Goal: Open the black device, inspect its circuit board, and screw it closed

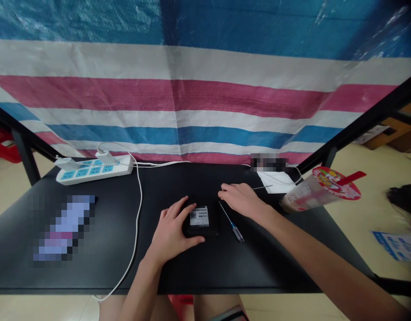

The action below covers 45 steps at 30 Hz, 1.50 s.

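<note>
A small black box-shaped device point(202, 223) with a white barcode label lies on the black table point(225, 263). My left hand point(173, 232) is wrapped around its left side, thumb along the front edge, fingers curled on top. My right hand point(240, 199) rests on the table just behind and right of the device, fingers curled down with their tips on the tabletop; what they pinch, if anything, is too small to see. A thin screwdriver point(231, 221) with a clear blue handle lies between the device and my right wrist. A slim metal tool point(263, 187) pokes out beyond my right hand.
A white power strip point(93, 171) with plugged chargers sits at the back left; its white cable point(137, 223) runs across to the front edge. A blurred flat object point(63, 227) lies left. A sealed drink cup point(321, 189) with red straw and white paper point(277, 180) sit right. Striped tarp behind.
</note>
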### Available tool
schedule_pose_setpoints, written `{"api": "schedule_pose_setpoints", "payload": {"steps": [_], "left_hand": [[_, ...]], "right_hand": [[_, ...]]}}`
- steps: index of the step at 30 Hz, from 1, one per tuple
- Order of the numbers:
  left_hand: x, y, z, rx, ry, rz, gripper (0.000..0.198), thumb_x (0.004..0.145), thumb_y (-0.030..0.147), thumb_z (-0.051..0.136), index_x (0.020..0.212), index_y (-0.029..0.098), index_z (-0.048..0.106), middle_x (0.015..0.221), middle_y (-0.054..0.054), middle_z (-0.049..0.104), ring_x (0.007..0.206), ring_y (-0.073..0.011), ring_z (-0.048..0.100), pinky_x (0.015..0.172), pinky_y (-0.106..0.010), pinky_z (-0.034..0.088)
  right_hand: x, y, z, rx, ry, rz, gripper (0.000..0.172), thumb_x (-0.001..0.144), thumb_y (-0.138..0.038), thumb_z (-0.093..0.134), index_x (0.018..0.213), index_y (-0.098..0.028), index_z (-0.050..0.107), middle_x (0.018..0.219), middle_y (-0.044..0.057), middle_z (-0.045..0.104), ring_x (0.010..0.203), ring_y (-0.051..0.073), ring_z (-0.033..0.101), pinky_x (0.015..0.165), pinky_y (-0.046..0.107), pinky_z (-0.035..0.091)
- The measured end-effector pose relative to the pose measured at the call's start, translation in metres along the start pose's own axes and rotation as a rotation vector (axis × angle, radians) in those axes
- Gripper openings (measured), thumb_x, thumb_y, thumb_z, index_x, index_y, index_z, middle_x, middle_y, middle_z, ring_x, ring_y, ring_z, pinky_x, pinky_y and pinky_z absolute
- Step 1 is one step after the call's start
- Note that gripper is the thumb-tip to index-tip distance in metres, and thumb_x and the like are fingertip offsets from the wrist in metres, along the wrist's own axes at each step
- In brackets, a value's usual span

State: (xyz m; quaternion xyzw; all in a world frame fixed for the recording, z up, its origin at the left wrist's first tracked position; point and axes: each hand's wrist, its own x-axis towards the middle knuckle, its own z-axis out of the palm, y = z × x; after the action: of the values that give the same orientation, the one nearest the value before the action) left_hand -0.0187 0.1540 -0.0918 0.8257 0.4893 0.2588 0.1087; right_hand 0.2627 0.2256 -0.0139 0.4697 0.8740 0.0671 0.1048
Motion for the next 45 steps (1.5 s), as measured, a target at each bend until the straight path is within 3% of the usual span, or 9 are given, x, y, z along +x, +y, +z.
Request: {"api": "schedule_pose_setpoints", "payload": {"steps": [6, 10, 12, 16, 19, 22, 25, 33, 45], "left_hand": [[0.000, 0.002, -0.001, -0.018, 0.004, 0.000, 0.096, 0.072, 0.059, 0.092, 0.155, 0.032, 0.053, 0.169, -0.013, 0.043, 0.148, -0.0391, 0.048, 0.114, -0.055, 0.043], [0.001, 0.003, -0.002, -0.018, -0.005, -0.011, 0.096, 0.071, 0.059, 0.092, 0.154, 0.032, 0.053, 0.169, -0.013, 0.042, 0.148, -0.0385, 0.048, 0.114, -0.055, 0.043], [0.000, 0.003, -0.003, -0.020, -0.007, -0.011, 0.096, 0.072, 0.060, 0.092, 0.154, 0.032, 0.053, 0.169, -0.013, 0.042, 0.149, -0.0380, 0.048, 0.115, -0.054, 0.043], [0.000, 0.003, -0.003, -0.019, -0.006, -0.005, 0.094, 0.073, 0.060, 0.091, 0.154, 0.032, 0.053, 0.170, -0.012, 0.042, 0.149, -0.0372, 0.048, 0.115, -0.054, 0.042], [0.000, 0.002, -0.002, -0.014, 0.005, 0.001, 0.093, 0.073, 0.061, 0.091, 0.153, 0.032, 0.054, 0.169, -0.013, 0.042, 0.149, -0.0382, 0.048, 0.115, -0.055, 0.042], [-0.001, 0.002, -0.002, -0.012, 0.005, 0.009, 0.093, 0.073, 0.062, 0.090, 0.153, 0.031, 0.054, 0.169, -0.014, 0.043, 0.149, -0.0384, 0.048, 0.114, -0.054, 0.042], [-0.001, 0.002, -0.002, -0.016, 0.004, 0.010, 0.093, 0.074, 0.063, 0.089, 0.153, 0.030, 0.054, 0.169, -0.014, 0.043, 0.148, -0.0382, 0.049, 0.114, -0.054, 0.043], [-0.001, -0.002, 0.001, -0.013, 0.024, 0.027, 0.090, 0.076, 0.062, 0.088, 0.153, 0.031, 0.054, 0.169, -0.013, 0.042, 0.148, -0.0387, 0.049, 0.113, -0.055, 0.044], [-0.001, -0.005, 0.004, 0.013, 0.036, 0.048, 0.084, 0.080, 0.065, 0.083, 0.152, 0.032, 0.054, 0.169, -0.013, 0.042, 0.147, -0.0395, 0.051, 0.112, -0.057, 0.045]], "right_hand": [[-0.012, -0.005, -0.016, 0.051, 0.082, 0.020, 0.025, 0.108, -0.023, 0.048, 0.112, -0.023, 0.073, 0.113, 0.008, 0.070, 0.086, 0.019, 0.070, 0.065, 0.030, 0.036], [-0.039, -0.026, -0.027, 0.540, 0.316, 0.184, 0.020, 0.106, -0.031, 0.055, 0.106, -0.027, 0.075, 0.106, 0.002, 0.072, 0.086, 0.017, 0.069, 0.074, 0.029, 0.044], [-0.051, -0.038, -0.025, 0.835, 0.352, 0.194, 0.019, 0.103, -0.032, 0.059, 0.102, -0.027, 0.077, 0.103, 0.002, 0.072, 0.089, 0.016, 0.069, 0.081, 0.029, 0.047], [-0.058, -0.058, -0.008, 1.155, 0.257, 0.231, 0.019, 0.098, -0.035, 0.063, 0.098, -0.025, 0.079, 0.101, 0.003, 0.075, 0.095, 0.018, 0.069, 0.088, 0.030, 0.048], [-0.056, -0.069, 0.002, 1.309, 0.156, 0.308, 0.021, 0.093, -0.039, 0.067, 0.094, -0.023, 0.079, 0.091, 0.003, 0.074, 0.081, 0.016, 0.066, 0.075, 0.029, 0.047], [-0.055, -0.079, 0.007, 1.538, 0.015, 0.523, 0.030, 0.087, -0.047, 0.072, 0.100, -0.021, 0.077, 0.065, -0.004, 0.054, 0.053, 0.009, 0.045, 0.051, 0.024, 0.030], [-0.057, -0.091, 0.009, 1.702, -0.045, 0.696, 0.039, 0.081, -0.051, 0.076, 0.105, -0.021, 0.074, 0.060, -0.008, 0.038, 0.046, 0.006, 0.032, 0.046, 0.022, 0.013], [-0.056, -0.107, 0.019, 1.716, 0.017, 0.730, 0.040, 0.078, -0.051, 0.079, 0.102, -0.019, 0.073, 0.057, -0.009, 0.038, 0.045, 0.006, 0.032, 0.045, 0.021, 0.013], [-0.055, -0.109, 0.024, 1.390, 0.195, 0.599, 0.025, 0.087, -0.040, 0.069, 0.095, -0.021, 0.082, 0.072, 0.001, 0.066, 0.057, 0.013, 0.051, 0.056, 0.025, 0.037]]}}
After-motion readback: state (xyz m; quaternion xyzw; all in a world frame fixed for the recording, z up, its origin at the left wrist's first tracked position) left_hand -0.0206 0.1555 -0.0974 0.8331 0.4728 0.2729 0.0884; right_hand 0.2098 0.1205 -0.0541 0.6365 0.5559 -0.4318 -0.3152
